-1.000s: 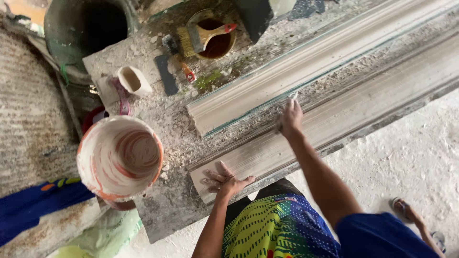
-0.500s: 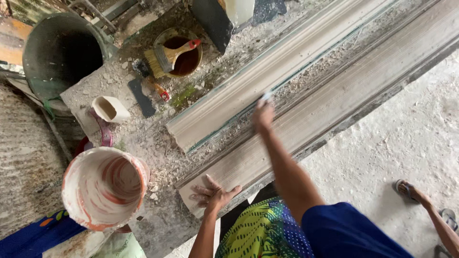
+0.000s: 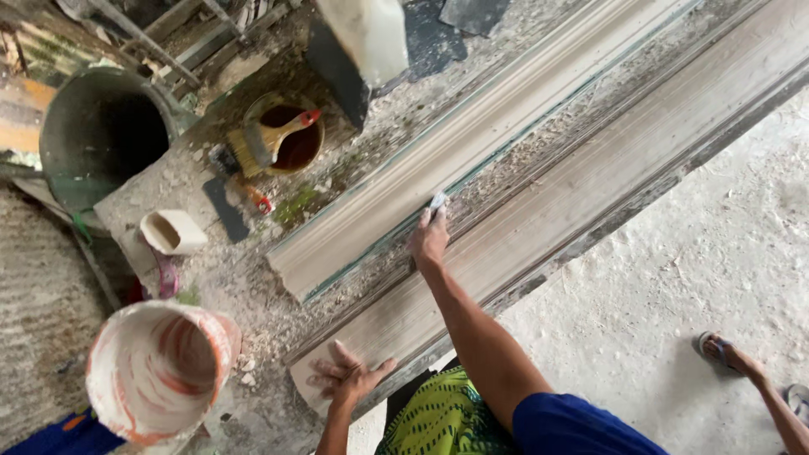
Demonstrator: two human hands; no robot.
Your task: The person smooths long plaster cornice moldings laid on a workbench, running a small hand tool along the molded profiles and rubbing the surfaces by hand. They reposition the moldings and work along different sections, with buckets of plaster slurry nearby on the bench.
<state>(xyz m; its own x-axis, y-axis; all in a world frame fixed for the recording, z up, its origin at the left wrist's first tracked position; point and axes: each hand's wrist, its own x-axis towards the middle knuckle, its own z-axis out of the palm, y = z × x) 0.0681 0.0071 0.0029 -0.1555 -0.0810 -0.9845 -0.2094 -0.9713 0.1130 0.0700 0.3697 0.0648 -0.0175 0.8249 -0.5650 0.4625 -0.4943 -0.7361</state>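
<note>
1. Left hand (image 3: 350, 379) spread flat, fingers open, pressed palm-down on the near end of the near moulding (image 3: 590, 181), a long pale ribbed strip lying diagonally on the surface (image 3: 244, 291).
2. Right hand (image 3: 430, 238) stretched forward at arm's length, fingers closed around a small pale scraper (image 3: 437, 202), its tip touching the groove between the two strips.
3. Far moulding (image 3: 438, 160), a second long pale strip with a greenish lower edge, lying parallel to and just beyond the near one.
4. Crumbs and dust of plaster scattered between the strips and over the rough grey surface.
5. White bucket (image 3: 156, 371) smeared with reddish streaks, standing at the lower left, close to the left hand but apart from it.
6. Round tin (image 3: 286, 135) of dark liquid further back, with a wooden-handled brush (image 3: 265, 143) resting across its rim.
7. Small white cup (image 3: 173, 232) lying tilted near the surface's left edge, beside a dark flat blade (image 3: 226, 209).
8. Large dark drum (image 3: 105, 135) beyond the surface's corner at the upper left.
9. Another person's foot in a sandal (image 3: 726, 354) on the dusty floor at the lower right.
</note>
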